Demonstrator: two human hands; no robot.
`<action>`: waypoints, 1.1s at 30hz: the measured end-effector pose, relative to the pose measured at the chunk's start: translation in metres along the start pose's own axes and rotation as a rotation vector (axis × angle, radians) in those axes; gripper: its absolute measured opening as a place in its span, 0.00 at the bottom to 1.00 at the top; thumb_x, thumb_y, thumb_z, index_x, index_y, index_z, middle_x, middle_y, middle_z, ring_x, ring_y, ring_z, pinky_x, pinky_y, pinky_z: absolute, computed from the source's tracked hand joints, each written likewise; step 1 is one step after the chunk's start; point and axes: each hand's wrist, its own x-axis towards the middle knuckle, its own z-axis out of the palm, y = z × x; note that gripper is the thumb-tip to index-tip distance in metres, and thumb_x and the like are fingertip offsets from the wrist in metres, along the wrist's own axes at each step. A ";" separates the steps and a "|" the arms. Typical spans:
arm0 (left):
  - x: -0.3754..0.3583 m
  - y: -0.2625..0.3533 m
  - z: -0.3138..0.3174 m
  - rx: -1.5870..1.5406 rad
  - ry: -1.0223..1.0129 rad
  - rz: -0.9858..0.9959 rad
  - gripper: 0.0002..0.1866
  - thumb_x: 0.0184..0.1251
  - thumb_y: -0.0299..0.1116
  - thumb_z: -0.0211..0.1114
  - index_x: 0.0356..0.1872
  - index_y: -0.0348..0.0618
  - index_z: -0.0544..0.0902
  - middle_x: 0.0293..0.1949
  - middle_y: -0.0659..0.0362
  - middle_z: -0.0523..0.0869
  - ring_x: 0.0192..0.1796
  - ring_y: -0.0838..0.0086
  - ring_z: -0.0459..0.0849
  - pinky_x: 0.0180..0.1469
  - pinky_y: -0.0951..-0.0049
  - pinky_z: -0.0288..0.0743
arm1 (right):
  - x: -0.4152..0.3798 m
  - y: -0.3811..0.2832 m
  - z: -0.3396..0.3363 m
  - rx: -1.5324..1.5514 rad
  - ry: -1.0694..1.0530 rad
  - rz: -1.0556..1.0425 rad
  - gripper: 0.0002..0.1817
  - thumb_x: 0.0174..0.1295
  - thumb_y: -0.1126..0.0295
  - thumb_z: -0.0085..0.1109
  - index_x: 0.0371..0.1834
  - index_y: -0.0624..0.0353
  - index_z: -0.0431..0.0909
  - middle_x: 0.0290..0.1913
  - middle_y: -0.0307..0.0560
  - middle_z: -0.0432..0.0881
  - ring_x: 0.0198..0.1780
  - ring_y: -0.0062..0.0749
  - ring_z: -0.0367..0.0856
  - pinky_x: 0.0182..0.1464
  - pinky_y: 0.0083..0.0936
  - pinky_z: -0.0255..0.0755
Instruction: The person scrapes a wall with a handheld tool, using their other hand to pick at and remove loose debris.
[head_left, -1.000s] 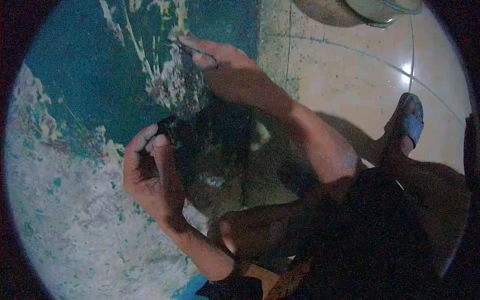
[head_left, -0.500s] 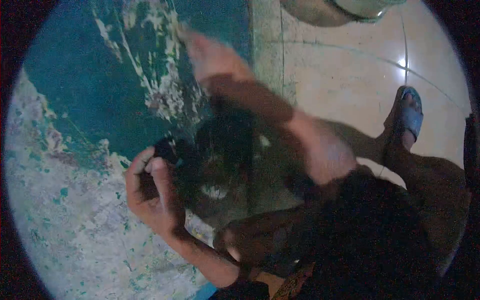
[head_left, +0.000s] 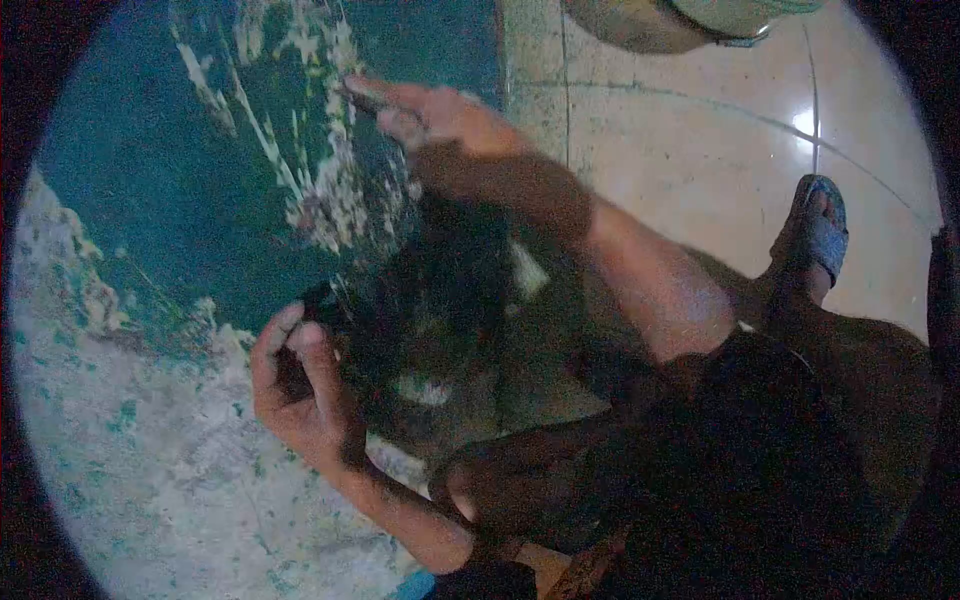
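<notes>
My left hand (head_left: 310,380) is closed, thumb tip against the bent index finger, beside a dark patch at its fingertips. Shadow hides whether that is a held thing. My right hand (head_left: 440,115) reaches over the teal surface (head_left: 150,170), its fingers close together and pointing left. A dark sliver shows under its index finger, too dim to name. Below and beside that hand lies a strip of pale, crumbly bits (head_left: 340,190), with long pale streaks running up from it. My own shadow darkens the area between both hands.
Left and below, a pale, rough surface with green flecks (head_left: 170,460) meets the teal. Pale tiles (head_left: 680,150) lie to the right, with a sandalled foot (head_left: 825,230) on them. A rounded container (head_left: 650,25) stands at the top right.
My right hand was blurred by motion and is now sharper, slightly lower, with its fingers pointing left. My left hand has hardly moved. The view has shifted slightly.
</notes>
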 end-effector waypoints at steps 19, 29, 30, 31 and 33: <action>-0.001 -0.002 0.002 -0.055 0.027 0.047 0.12 0.75 0.30 0.69 0.53 0.35 0.85 0.39 0.61 0.86 0.37 0.79 0.83 0.42 0.77 0.78 | 0.023 -0.010 -0.011 -0.154 -0.046 -0.038 0.22 0.78 0.61 0.45 0.70 0.53 0.76 0.65 0.60 0.80 0.60 0.57 0.84 0.62 0.46 0.77; -0.017 0.001 -0.009 0.013 -0.002 0.000 0.12 0.75 0.30 0.68 0.53 0.35 0.85 0.37 0.61 0.86 0.37 0.79 0.83 0.41 0.76 0.78 | 0.046 -0.025 -0.017 -0.171 -0.084 0.140 0.24 0.79 0.57 0.45 0.75 0.45 0.71 0.60 0.63 0.84 0.63 0.61 0.82 0.65 0.49 0.74; -0.015 0.004 -0.009 0.022 -0.010 -0.012 0.12 0.75 0.30 0.68 0.53 0.35 0.85 0.37 0.61 0.87 0.37 0.79 0.82 0.41 0.76 0.78 | 0.056 -0.029 -0.023 -0.178 -0.138 0.161 0.24 0.79 0.58 0.45 0.76 0.44 0.71 0.61 0.63 0.83 0.63 0.61 0.81 0.65 0.50 0.74; -0.012 0.003 -0.008 -0.014 0.018 -0.005 0.12 0.75 0.31 0.68 0.53 0.36 0.85 0.37 0.61 0.87 0.37 0.80 0.83 0.41 0.76 0.78 | 0.054 -0.028 -0.019 -0.163 -0.107 0.190 0.24 0.79 0.58 0.45 0.76 0.44 0.71 0.60 0.63 0.84 0.62 0.62 0.81 0.64 0.49 0.75; -0.012 0.001 -0.005 -0.090 0.049 -0.005 0.12 0.75 0.31 0.68 0.53 0.36 0.85 0.37 0.61 0.87 0.37 0.80 0.83 0.41 0.76 0.78 | 0.028 -0.026 -0.007 -0.139 -0.038 0.271 0.23 0.79 0.58 0.45 0.75 0.43 0.72 0.58 0.64 0.84 0.61 0.63 0.82 0.63 0.49 0.75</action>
